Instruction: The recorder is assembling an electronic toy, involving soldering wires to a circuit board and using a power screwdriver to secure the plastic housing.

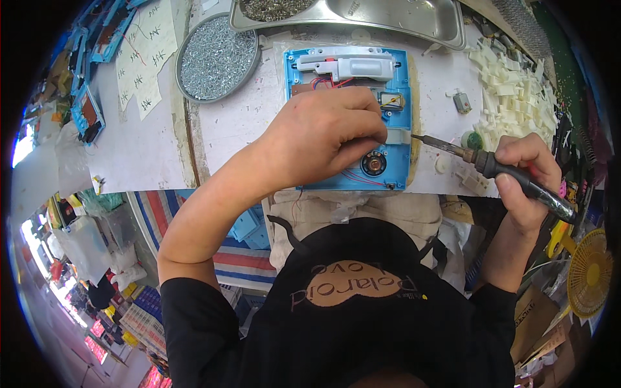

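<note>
A blue plastic housing (pixel 401 166) lies on the white worktop, with a white moulded part, coloured wires and a round speaker (pixel 373 163) inside it. My left hand (pixel 330 132) is over the middle of the housing, fingers curled and pinched beside a pale strip (pixel 397 136). What the fingertips hold, if anything, is hidden. In my right hand (pixel 529 174) is a black-handled screwdriver (pixel 486 163), held at a slant. Its tip points left and is by the housing's right edge, close to the pale strip; whether they touch I cannot tell.
A round grey tray of screws (pixel 182 83) stands at the far left, and a metal tray (pixel 407 21) with small brass-coloured parts at the back. Cream plastic pieces (pixel 511 84) are heaped at the right, near a small motor (pixel 461 102). A yellow fan (pixel 590 271) is at lower right.
</note>
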`<state>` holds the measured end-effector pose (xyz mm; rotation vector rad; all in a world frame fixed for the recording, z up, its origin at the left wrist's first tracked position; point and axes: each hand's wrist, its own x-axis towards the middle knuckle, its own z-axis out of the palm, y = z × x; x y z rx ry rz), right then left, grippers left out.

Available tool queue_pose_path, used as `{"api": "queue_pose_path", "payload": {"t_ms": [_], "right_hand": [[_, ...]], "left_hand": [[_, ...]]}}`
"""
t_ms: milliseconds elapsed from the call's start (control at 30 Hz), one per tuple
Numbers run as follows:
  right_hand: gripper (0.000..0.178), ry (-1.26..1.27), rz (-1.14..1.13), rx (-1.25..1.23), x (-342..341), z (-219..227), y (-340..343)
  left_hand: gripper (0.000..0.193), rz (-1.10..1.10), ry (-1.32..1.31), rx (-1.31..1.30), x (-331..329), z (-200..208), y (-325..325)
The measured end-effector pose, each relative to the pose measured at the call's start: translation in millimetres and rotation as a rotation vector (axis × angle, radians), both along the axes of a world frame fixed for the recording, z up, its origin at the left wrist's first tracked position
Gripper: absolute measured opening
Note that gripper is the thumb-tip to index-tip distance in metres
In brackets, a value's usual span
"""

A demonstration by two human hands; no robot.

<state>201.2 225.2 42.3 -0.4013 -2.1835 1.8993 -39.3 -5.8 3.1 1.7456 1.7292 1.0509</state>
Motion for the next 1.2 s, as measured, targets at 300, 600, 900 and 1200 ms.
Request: {"api": "queue_pose_path", "payload": {"t_ms": [300,600,900,1200], "right_hand": [[0.033,0.008,-0.003,0.046,-3.3,1.7,-3.0],[0.028,0.013,0.072,0.074,-11.4,-0.7,-10.1],[0.023,0.074,0.175,0.204,-27.2,-4.1,-20.8],[0.024,0.106,0.150,0.195,-23.6,-3.7,-18.6]], "left_hand": [[0.013,-0.038,0.069,-0.110,-0.9,14.0,2.7],[0.013,-0.031,0.208,-0.104,8.0,13.8,1.8],[0.016,0.029,0.238,-0.035,16.2,9.8,-0.5],[0.015,0.095,0.017,-0.012,12.9,6.4,-6.4]]}}
